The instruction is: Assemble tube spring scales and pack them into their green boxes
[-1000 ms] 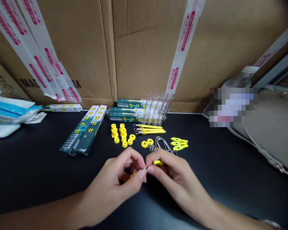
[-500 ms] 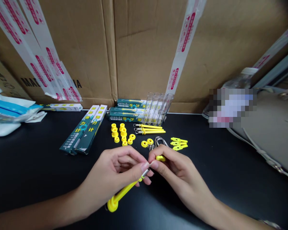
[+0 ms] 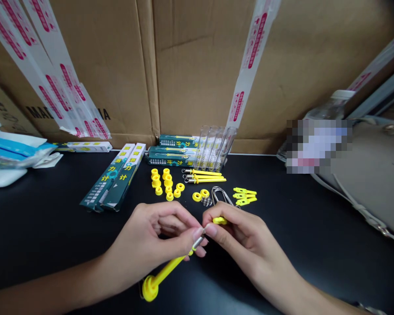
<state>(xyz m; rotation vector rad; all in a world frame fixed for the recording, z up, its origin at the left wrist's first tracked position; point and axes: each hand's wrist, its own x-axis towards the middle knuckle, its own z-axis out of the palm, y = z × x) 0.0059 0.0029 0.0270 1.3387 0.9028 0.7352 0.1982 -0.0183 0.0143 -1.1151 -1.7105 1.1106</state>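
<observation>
A Small Assembly Corner Among Packaging

We take this for an improvised workshop spot. We see a plain black table (image 3: 52, 232) in front of a large cardboard carton (image 3: 190, 87) sealed with red-printed tape (image 3: 251, 61), which suggests a storage area. On the table we find yellow collars (image 3: 156, 179), yellow rods (image 3: 210, 179) and clear tubes (image 3: 213, 148) grouped by kind, with slim printed boxes (image 3: 110, 175) nearby. At the right we notice a grey bag (image 3: 371, 175) and a plastic bottle (image 3: 325, 111), everyday belongings; we cannot tell what building surrounds it.
</observation>
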